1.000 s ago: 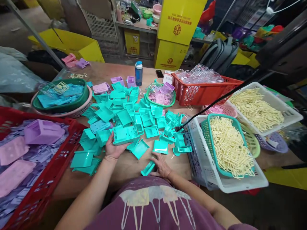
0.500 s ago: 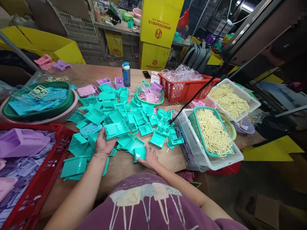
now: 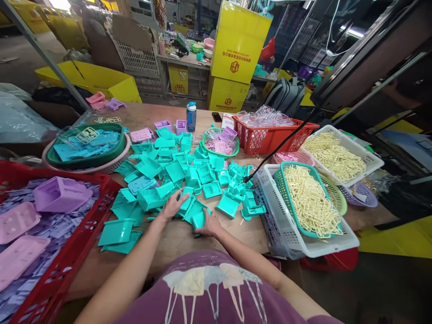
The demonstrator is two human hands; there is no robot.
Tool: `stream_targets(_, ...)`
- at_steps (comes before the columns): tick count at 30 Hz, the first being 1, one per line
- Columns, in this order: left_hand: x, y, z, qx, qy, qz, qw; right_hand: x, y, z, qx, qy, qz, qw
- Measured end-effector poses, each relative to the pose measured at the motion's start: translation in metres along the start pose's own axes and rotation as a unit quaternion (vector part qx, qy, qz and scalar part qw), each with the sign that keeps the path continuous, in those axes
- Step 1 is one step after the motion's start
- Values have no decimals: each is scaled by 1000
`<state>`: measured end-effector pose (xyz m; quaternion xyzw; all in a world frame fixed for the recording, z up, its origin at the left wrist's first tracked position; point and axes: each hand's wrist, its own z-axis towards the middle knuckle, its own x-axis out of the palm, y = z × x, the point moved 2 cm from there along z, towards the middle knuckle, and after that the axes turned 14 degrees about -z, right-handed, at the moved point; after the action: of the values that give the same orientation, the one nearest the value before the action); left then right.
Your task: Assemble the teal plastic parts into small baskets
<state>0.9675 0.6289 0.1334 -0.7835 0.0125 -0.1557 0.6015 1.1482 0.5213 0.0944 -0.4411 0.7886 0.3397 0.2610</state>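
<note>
Your right hand grips a small teal plastic tray piece at the near edge of the wooden table. Your left hand lies open, fingers spread on the teal pile just beside it. Judging by the heap, most of the sorting is still ahead: dozens of glossy, boxy moulded parts lie loose. The white basket holds a teal basket of thin cream sprues; a red crate holds flat lilac pieces.
</note>
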Motion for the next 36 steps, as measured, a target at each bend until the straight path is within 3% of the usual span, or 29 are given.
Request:
stream_targets(2,0,1,-1,-19,10,17,1000,-12,-14,-3,-71,10,127,989)
stream_targets(3,0,1,-1,-29,16,22,999,-18,-20,-6,-118,20,212,970)
stream_targets(6,-1,1,-2,-59,39,29,997,-35,-32,-16,-240,52,430,869)
stream_targets(8,1,2,-3,-70,49,45,995,-38,-31,-18,-268,59,500,821)
stream_targets(13,15,10,-13,-110,72,77,988,-22,-7,-9,-259,80,574,773)
stream_targets(16,21,11,-18,-129,82,53,987,-16,8,-3,-255,89,583,766)
stream_targets(21,21,-2,-22,-137,97,-23,986,-31,20,-1,-264,47,550,791)
stream_targets(25,18,-20,-26,-160,94,-193,964,-56,20,-11,-309,35,564,765)
stream_targets(27,19,-31,-27,-147,115,-252,950,-70,21,-20,-336,16,562,755)
stream_targets(31,29,-52,-31,-105,109,-222,963,-95,27,-40,-372,-38,512,773)
stream_targets(36,38,-69,-40,-19,76,-266,961,-116,31,-62,-367,-109,555,738)
